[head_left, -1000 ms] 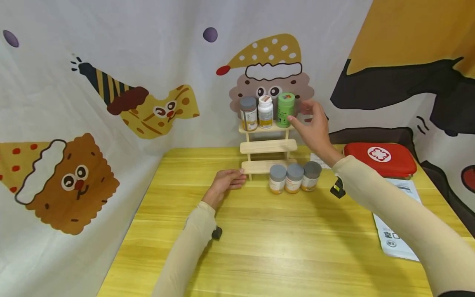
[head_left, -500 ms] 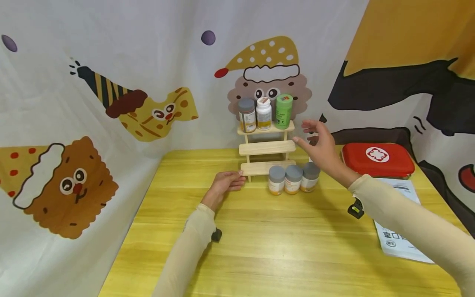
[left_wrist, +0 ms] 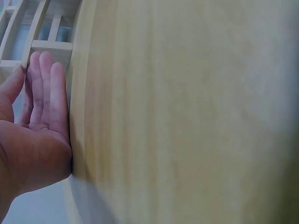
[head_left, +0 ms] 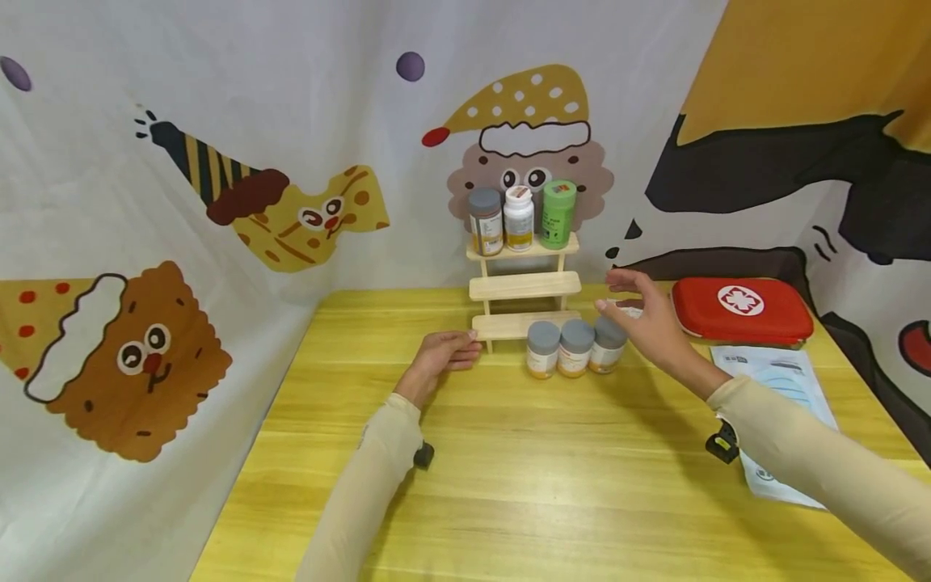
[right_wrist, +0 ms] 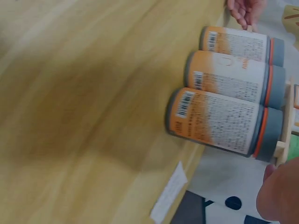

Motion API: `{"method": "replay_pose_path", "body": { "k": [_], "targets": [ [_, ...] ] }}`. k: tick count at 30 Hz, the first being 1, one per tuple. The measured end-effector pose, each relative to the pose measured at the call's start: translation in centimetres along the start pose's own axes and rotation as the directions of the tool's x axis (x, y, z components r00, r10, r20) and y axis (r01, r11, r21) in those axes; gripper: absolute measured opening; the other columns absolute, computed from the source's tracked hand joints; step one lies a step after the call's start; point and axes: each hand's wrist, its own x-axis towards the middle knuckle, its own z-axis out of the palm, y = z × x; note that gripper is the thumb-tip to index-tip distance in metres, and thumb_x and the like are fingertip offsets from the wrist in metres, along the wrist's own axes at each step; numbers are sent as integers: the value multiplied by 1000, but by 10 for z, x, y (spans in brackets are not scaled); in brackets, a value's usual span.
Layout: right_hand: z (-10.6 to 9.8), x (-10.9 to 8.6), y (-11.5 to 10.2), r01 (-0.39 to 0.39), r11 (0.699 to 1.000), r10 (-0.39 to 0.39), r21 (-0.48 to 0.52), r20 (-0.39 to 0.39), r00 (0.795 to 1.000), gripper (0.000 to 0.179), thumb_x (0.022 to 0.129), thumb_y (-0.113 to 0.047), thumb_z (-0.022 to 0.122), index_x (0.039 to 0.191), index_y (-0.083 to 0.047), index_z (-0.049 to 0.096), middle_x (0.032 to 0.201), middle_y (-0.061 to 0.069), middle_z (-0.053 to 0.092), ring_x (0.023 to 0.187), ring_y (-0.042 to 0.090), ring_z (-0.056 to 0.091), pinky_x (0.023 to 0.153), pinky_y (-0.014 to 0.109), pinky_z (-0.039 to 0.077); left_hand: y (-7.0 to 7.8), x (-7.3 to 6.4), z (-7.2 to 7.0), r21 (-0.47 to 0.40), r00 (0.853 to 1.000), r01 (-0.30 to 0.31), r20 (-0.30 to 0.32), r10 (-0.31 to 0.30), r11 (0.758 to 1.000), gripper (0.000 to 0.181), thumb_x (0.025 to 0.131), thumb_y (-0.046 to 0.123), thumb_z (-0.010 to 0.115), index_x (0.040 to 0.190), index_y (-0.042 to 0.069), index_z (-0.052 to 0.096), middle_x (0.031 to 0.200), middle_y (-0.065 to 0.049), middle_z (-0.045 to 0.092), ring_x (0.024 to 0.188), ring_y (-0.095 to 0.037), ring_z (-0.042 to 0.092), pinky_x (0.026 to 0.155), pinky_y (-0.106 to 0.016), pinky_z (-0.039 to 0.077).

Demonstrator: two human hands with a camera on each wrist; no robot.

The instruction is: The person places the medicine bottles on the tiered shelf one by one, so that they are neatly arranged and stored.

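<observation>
Head view shows me three jars (head_left: 575, 360) upright on the table (head_left: 509, 485), in a row before the stand (head_left: 524, 286), long axes vertical, grey caps (head_left: 577, 332) pointing up. The left hand (head_left: 439, 357) pinches the stand's lowest step (head_left: 502, 327) at its left end; well apart, the right hand (head_left: 652, 325), thumb and fingers parted, is beside the rightmost jar (head_left: 604, 356), though I can't tell whether it touches.
</observation>
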Motion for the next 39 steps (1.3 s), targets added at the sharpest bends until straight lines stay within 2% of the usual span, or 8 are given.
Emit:
{"method": "replay_pose_path", "body": {
  "k": [3,15,16,19,23,26,31,39],
  "targets": [
    [-1,-5,7,1,1000,0,-20,39,999,61,101,-22,74,155,-10,48,154,13,55,138,28,53,111,50,50,1,0,0,-1,1000,6,-1,-6,1000,35,100,29,76,123,2,75,97,-2,82,88,-15,80,81,-30,68],
    [0,-21,26,34,999,-29,-19,194,981,62,102,-19,73,155,-6,46,154,19,54,144,37,49,117,66,40,1,1,-2,0,1000,17,-2,-17,1000,38,100,30,77,125,1,74,96,-2,82,88,-14,80,79,-29,68],
    [1,-22,27,29,999,-25,-19,195,980,62,101,-19,74,155,-6,46,155,19,54,144,37,49,117,62,41,2,1,-3,-4,1000,24,-1,-24,1000,38,100,30,77,125,1,74,96,-2,82,88,-14,80,79,-29,68],
    [1,-25,28,22,999,-17,-26,196,981,65,100,-19,76,156,-5,45,155,18,54,141,29,49,116,36,43,3,1,-4,-11,999,32,2,-32,999,38,100,29,77,125,2,74,95,-2,82,88,-14,80,79,-29,68],
    [1,-29,33,31,999,-24,-35,189,982,65,100,-16,76,156,-5,46,154,18,54,134,9,49,104,8,39,5,0,-3,-10,1000,25,5,-25,1000,36,100,29,77,124,2,75,95,-1,82,89,-15,81,80,-30,68],
    [1,-31,37,23,998,-13,-50,188,982,63,100,-17,75,155,-5,47,150,17,57,127,-3,47,109,20,45,5,-1,-3,-7,1000,21,6,-21,1000,36,100,29,77,123,2,75,95,-1,82,89,-15,80,80,-30,68],
    [3,-35,46,0,998,12,-61,185,983,60,100,-19,76,152,-4,50,140,17,63,120,-7,49,111,56,51,3,0,-3,-8,1000,28,8,-28,1000,33,100,28,76,121,3,75,94,-1,82,87,-15,80,78,-29,68],
    [4,-38,53,-20,998,30,-66,165,986,59,100,-20,77,151,-6,52,139,14,64,118,-13,49,108,55,54,1,1,-2,-9,1000,25,12,-25,1000,38,100,30,77,125,2,74,96,-2,83,90,-14,80,79,-29,68]
  ]
}}
